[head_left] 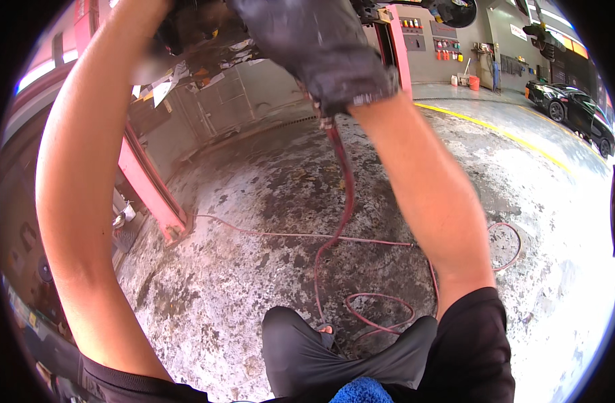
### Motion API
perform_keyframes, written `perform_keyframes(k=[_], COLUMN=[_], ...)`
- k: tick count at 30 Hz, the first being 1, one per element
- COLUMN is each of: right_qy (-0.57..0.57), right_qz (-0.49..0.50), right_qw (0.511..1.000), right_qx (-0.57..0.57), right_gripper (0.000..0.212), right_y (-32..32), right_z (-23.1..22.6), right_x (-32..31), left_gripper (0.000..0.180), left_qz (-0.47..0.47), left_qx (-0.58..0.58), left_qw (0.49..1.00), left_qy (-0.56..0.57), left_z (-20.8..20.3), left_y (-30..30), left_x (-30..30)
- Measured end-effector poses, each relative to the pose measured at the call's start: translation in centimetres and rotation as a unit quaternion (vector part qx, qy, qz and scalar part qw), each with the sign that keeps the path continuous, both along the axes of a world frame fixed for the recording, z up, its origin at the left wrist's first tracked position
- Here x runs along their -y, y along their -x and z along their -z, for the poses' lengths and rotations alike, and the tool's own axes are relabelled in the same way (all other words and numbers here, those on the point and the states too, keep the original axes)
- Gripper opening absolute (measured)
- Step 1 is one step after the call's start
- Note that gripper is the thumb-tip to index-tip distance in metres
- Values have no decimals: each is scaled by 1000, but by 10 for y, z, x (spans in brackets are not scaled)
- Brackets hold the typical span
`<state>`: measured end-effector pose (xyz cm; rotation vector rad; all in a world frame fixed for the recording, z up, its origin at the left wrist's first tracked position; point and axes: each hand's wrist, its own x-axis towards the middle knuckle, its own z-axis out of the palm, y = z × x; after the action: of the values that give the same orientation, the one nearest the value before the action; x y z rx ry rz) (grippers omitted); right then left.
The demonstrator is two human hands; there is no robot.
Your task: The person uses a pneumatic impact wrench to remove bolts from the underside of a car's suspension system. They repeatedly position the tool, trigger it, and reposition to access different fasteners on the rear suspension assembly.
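At left, a bare forearm point(79, 201) crosses in front of a pink post point(149, 181) and exits at the top edge; the left hand is out of view, its grip undetermined. At centre, the black-gloved right hand point(314, 50) is raised, fingers not visible, grip indeterminable, with a red hose point(348, 181) hanging just below it toward the stained floor point(207, 295). At right stands a black car point(573, 111).

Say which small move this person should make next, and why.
Probably shift the foot slightly clear of the hose: it hangs from beneath the raised, gloved right hand, appears to run down close to that foot, and lies looped on the floor, so it could snag.
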<state>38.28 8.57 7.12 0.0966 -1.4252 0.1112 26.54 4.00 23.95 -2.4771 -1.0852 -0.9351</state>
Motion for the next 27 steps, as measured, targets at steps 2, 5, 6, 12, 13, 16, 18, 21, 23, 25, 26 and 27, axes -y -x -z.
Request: perform_keyframes(k=[2, 5, 6, 12, 13, 16, 18, 21, 23, 25, 26, 27], right_qy=[59, 81, 104, 73, 49, 100, 70, 74, 79, 67, 73, 76], right_qz=[-7, -10, -42, -49, -34, -63, 1, 27, -4, -64, -72, -81], right_qw=[998, 997, 993, 996, 997, 991, 996, 995, 995, 992, 991, 990], right_qx=[-5, -6, 26, -15, -43, -59, -53, -53, -62, -86, -84, -86], right_gripper=[19, 24, 30, 47, 49, 53, 55, 57, 57, 58, 57, 57], right_y=[4, 14, 18, 60, 68, 87, 96, 113, 127, 148, 160, 172], right_z=[22, 48, 58, 118, 125, 148, 156, 161, 162, 152, 145, 137], right_x=[4, 3, 2, -6, -8, -12, -16, -23, -29, -38, -42, -45], left_gripper=[32, 27, 26, 23, 24, 25, 37, 55, 67, 54, 47, 40], left_qz=[-36, -108, -123, 57, 59, 152, 118, 69, 39, 34, 29, 23], left_qx=[21, 76, 110, 325, 349, 427, 418, 399, 386, 352, 335, 319], left_qw=[999, 991, 986, 943, 934, 891, 901, 914, 922, 935, 940, 944], left_qy=[-10, -34, -33, 50, 37, 26, 15, 7, 4, -38, -60, -82], left_z=[24, 63, 75, 142, 150, 173, 179, 181, 179, 169, 163, 155], left_y=[-9, -21, -25, -30, -30, -23, -10, 10, 19, 27, 32, 38], left_x=[7, 14, 13, 1, -2, -15, -20, -27, -33, -39, -41, -43])
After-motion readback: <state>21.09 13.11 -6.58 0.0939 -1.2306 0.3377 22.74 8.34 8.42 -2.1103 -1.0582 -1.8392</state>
